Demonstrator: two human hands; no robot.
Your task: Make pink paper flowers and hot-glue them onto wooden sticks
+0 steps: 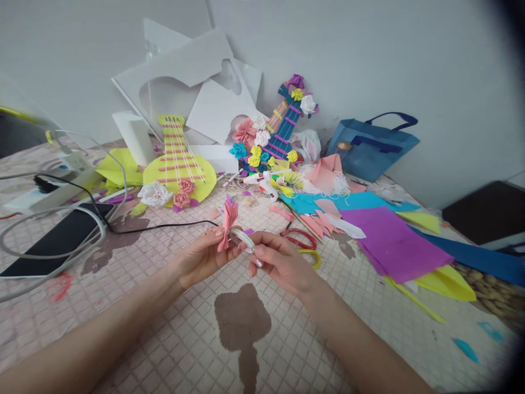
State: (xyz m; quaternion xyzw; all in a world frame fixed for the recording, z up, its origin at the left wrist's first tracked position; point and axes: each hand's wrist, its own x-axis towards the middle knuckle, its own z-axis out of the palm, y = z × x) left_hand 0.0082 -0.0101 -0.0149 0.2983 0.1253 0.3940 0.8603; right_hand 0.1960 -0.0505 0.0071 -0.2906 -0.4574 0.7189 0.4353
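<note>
My left hand (199,258) pinches a strip of pink pleated paper (229,223), which stands upright and fans out at both ends. Closed around a narrow white ring-shaped roll (243,239) is my right hand (283,262), its fingertips at the roll's near edge. The roll sits between the two hands and comes close to the pink paper; whether they touch I cannot tell. Just beyond my right hand lie scissors with red handles (301,236) and a yellow handle loop (314,257), partly hidden by the hand.
A yellow paper guitar (180,164) and a blue one (283,131) with paper flowers lean at the back. A white glue gun (266,183) lies among scraps. Purple paper (400,241) is at right, beside a blue bag (369,145). Cables and a black tablet-like slab (57,241) lie left.
</note>
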